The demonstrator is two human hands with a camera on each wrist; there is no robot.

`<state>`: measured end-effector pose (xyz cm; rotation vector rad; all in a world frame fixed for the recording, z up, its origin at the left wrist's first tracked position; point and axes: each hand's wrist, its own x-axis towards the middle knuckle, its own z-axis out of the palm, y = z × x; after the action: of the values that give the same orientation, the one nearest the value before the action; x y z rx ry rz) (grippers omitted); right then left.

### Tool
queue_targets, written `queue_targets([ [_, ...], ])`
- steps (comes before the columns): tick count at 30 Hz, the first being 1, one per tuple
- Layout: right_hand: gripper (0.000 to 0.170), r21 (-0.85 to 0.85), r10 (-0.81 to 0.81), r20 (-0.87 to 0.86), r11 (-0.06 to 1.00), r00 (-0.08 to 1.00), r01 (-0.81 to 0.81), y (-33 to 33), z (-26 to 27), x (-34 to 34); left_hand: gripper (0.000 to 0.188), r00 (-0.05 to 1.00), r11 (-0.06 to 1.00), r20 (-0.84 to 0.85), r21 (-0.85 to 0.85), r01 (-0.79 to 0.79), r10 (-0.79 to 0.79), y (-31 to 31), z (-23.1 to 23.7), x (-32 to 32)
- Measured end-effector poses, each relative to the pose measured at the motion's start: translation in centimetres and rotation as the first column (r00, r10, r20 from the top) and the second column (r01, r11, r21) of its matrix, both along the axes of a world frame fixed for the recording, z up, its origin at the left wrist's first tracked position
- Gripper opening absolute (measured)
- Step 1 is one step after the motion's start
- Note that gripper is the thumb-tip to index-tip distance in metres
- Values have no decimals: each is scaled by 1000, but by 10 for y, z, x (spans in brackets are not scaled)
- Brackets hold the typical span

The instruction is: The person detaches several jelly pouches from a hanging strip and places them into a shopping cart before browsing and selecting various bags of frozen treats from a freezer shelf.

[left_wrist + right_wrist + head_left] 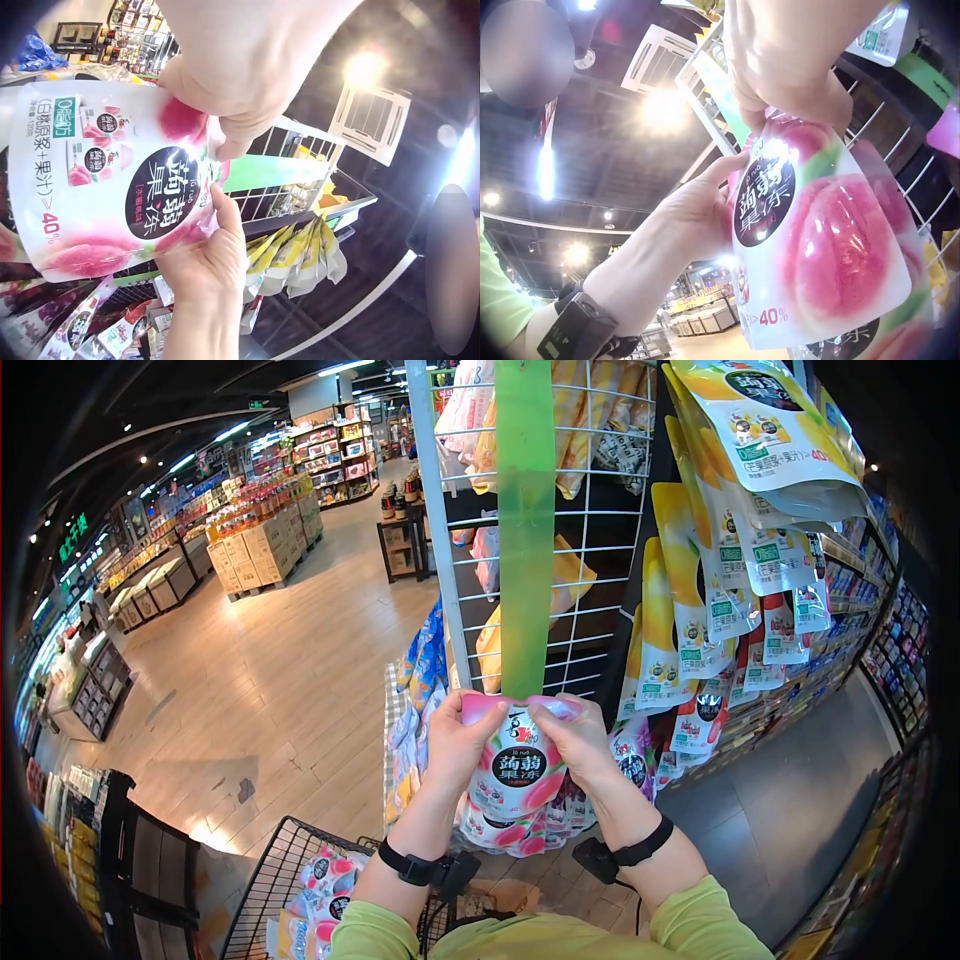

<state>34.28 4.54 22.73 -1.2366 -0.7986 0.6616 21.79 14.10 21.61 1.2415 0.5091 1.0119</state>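
A white and pink pouch of peach konjac jelly (520, 770) hangs upright between both hands, low in front of a white wire rack. My left hand (460, 735) pinches its top left corner, thumb on the front. At the top right corner my right hand (578, 740) pinches it the same way. Its printed front (101, 180) fills much of the left wrist view, and a big peach picture shows on the pouch (840, 240) in the right wrist view. Just above the pouch's top edge ends a green strip (525, 560) running down the rack. More peach pouches (510, 835) hang behind and below it.
The wire rack (450, 560) holds yellow and pink bags. Yellow and white mango pouches (770, 450) hang in rows at the right. A black wire cart (262, 880) with several pouches (325, 890) stands lower left. Wooden floor (270, 700) stretches left towards stacked cartons (262, 550).
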Motion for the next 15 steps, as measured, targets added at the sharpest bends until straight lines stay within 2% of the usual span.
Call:
queue_targets([
  [3, 15, 2, 25, -7, 1000, 1000, -25, -4, 2, -1, 18, 998, 998, 56, 64, -6, 2, 3, -6, 0],
  [10, 16, -43, 76, 44, 996, 996, -74, -4, -12, 5, 19, 994, 997, -100, 53, 52, -46, 2, -1, -8],
  [12, 16, 22, 43, 51, 999, 998, -44, -2, -15, 4, 20, 991, 998, -124, 29, 59, -55, 3, -3, -10],
  [14, 19, 16, 56, 47, 998, 997, -56, -1, -20, 4, 19, 993, 994, -34, 5, 111, -110, 7, -7, -9],
  [15, 20, 27, 84, 22, 996, 996, -84, -1, -19, 3, 19, 992, 994, -60, 21, 111, -110, 9, -10, -9],
])
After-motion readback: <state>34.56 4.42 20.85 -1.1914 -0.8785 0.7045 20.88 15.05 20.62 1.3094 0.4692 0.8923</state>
